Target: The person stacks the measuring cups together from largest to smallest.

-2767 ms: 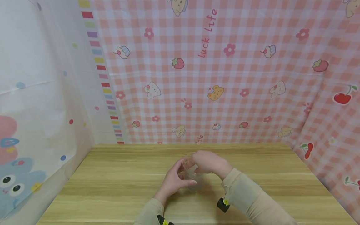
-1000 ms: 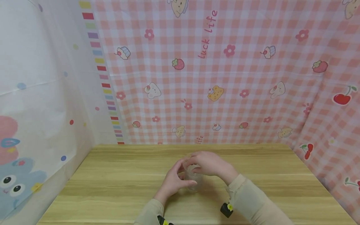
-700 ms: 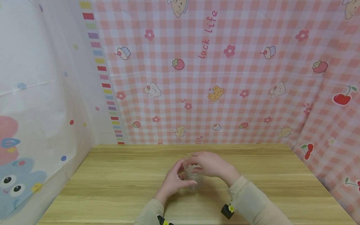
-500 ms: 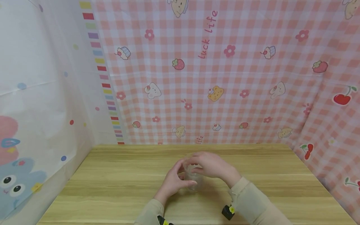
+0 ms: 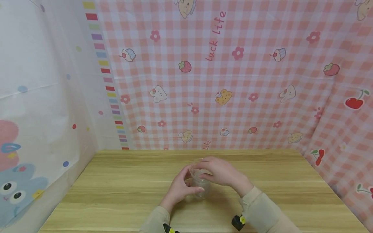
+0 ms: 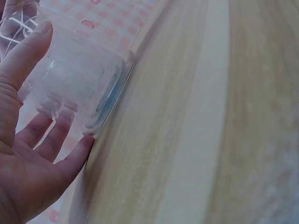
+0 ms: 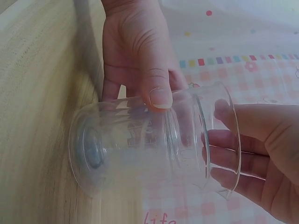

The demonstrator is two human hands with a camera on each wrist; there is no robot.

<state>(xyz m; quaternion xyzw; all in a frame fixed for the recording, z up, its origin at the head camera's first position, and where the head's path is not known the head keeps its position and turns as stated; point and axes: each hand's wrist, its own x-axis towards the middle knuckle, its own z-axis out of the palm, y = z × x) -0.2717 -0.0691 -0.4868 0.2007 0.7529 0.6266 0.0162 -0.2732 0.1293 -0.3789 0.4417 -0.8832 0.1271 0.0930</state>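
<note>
A clear beaker (image 7: 126, 154) stands upright on the table, with faint printed marks on its side. A second clear rim (image 7: 203, 140) shows just below the top one, as of one beaker nested in another. My left hand (image 5: 180, 187) holds the beaker's lower wall, thumb in front and fingers behind; in the left wrist view its fingertips (image 6: 65, 116) lie close to the base. From above, my right hand (image 5: 220, 171) grips the upper part at the mouth, its thumb and fingers spread across the rim. Glare blurs what lies inside the glass.
The wood-grain table (image 5: 116, 194) reaches back to a pink checked cloth (image 5: 175, 81). A white printed cloth (image 5: 43, 97) hangs at the left. Black wrist cameras (image 5: 238, 222) sit under the beige sleeves (image 5: 262, 207).
My right hand and wrist have shifted slightly right and toward me, its thumb showing more plainly at the mouth. The left hand and the beaker's base stay in place.
</note>
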